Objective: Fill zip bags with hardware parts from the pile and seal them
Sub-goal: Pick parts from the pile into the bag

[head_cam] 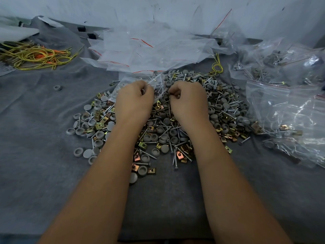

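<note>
While the left hand pinches a thin clear zip bag, the right hand pinches a small part over the bumpy pile of shiny screws and round grey caps.

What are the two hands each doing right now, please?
Left hand: closed, gripping a clear zip bag over the pile.
Right hand: fingers curled, pinching a small dark part; which kind cannot be told.

**Around the work area**

A grey cloth covers the tabletop. At far left lies a tangle of yellow and orange rubber bands; a single yellow band lies farther right. A scuffed pale wall stands behind.
</note>
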Action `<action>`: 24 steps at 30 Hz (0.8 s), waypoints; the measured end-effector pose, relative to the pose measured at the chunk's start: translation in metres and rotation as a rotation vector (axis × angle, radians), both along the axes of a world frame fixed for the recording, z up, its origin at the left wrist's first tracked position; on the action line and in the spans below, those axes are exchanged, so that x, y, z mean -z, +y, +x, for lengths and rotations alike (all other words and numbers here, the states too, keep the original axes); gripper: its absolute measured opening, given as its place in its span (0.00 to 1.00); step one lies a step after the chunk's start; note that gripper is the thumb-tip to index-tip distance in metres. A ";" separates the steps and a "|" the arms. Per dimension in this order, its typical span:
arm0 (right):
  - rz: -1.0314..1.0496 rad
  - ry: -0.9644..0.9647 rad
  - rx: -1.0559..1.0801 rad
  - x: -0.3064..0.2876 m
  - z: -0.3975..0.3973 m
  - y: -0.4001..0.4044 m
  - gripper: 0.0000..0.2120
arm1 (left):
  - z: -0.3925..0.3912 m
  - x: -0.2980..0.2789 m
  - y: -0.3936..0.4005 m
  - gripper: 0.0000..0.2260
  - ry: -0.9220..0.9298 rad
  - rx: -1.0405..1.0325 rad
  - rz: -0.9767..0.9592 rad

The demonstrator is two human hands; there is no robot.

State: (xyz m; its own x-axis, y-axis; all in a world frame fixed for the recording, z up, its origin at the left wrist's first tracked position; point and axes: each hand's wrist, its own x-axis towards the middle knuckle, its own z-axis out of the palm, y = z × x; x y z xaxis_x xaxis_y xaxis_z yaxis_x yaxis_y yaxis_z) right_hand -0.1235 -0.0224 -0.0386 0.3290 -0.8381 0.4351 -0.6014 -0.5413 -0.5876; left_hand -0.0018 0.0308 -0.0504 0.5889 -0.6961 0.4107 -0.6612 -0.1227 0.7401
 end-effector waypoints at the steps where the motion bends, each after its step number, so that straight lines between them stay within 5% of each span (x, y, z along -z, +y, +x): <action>1: 0.005 -0.044 0.016 -0.001 0.000 0.000 0.08 | 0.000 0.000 0.000 0.15 -0.001 -0.004 0.002; 6: -0.088 -0.268 -0.044 -0.008 0.003 0.006 0.05 | -0.002 -0.002 0.001 0.14 -0.023 0.019 0.000; 14: -0.068 -0.053 -0.100 0.001 0.006 -0.001 0.09 | -0.005 -0.004 0.003 0.12 -0.026 0.080 -0.025; 19: -0.048 -0.310 -0.064 -0.002 0.004 0.000 0.10 | -0.001 -0.002 0.001 0.13 0.068 0.002 -0.075; 24: -0.064 0.019 -0.114 0.000 0.004 -0.003 0.15 | 0.002 -0.003 0.001 0.13 0.240 -0.078 -0.166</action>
State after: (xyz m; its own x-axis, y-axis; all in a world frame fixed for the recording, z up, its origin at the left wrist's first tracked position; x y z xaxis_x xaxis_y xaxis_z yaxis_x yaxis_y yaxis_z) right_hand -0.1197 -0.0258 -0.0387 0.4293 -0.7654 0.4794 -0.5445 -0.6428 -0.5387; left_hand 0.0004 0.0317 -0.0473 0.7321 -0.5800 0.3571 -0.4579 -0.0309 0.8885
